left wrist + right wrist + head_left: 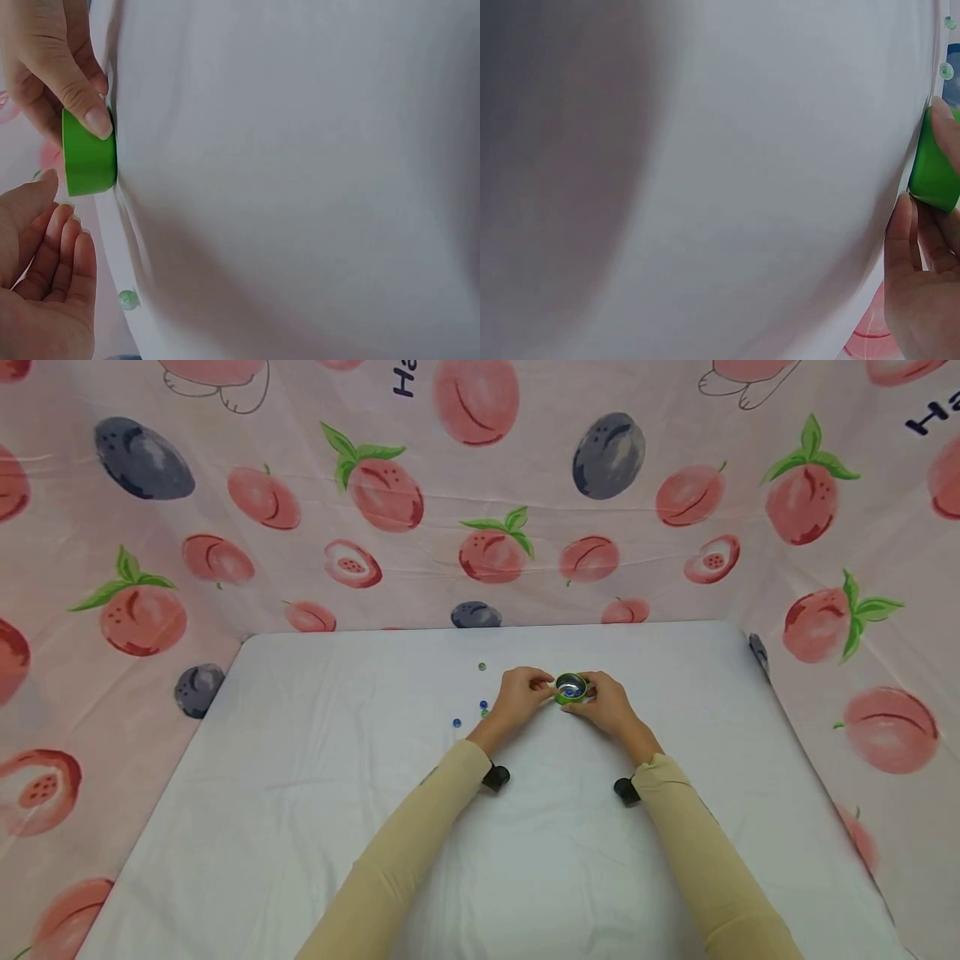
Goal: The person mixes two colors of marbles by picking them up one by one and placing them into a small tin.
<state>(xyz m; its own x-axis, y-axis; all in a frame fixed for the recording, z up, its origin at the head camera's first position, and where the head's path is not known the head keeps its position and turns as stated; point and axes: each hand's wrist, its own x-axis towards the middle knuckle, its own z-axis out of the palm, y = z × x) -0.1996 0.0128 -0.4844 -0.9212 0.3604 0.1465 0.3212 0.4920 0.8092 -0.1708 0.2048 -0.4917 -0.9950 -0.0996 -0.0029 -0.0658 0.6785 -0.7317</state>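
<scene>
A round green container (561, 698) with a shiny inside stands in front of me, with blue marbles (571, 692) at its bottom. My right hand (609, 703) grips it from the right; the thumb lies along the green wall in the left wrist view. At the left rim is my left hand (517, 697), its thumb tip and bent fingertips slightly apart, nothing showing between them. Left of that hand lie blue marbles (457, 722) and green marbles (482, 667). A green marble (128, 300) also shows below the left hand in the left wrist view.
A white cloth (315, 793) covers the table. Behind and at both sides hangs a pink fabric (420, 560) printed with fruit. Black wrist cameras (496, 777) sit under both sleeves, close above the cloth.
</scene>
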